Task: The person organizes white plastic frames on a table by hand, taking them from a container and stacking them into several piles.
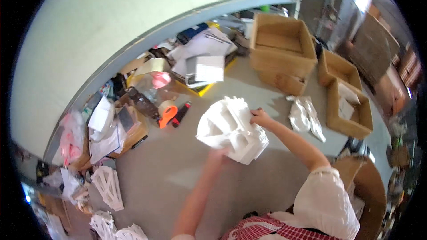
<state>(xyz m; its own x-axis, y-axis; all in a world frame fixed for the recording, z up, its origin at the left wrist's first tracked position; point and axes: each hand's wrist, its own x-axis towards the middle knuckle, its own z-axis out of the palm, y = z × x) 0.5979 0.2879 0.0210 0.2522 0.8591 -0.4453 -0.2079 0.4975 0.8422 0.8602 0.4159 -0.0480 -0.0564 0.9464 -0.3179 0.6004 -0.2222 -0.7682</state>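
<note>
A white moulded plastic part (pixel 229 129) with ribs and open pockets is held up over the grey table. My right hand (pixel 261 118) grips its right edge, fingers closed on the rim. At the lower edge of the part is my left hand (pixel 220 154), smeared by motion, its fingers hidden against or under the plastic. To the right of my right hand lies another white part (pixel 304 116), apart from it. More white frame-like parts (pixel 106 186) lie at the lower left.
Cardboard boxes (pixel 284 60) stand at the back right, with smaller open trays (pixel 349 111) beside them. At the left are a tape dispenser (pixel 167 114), a dark bottle (pixel 143 102) and a box of papers (pixel 129 129). A large open carton (pixel 371 186) is near my right arm.
</note>
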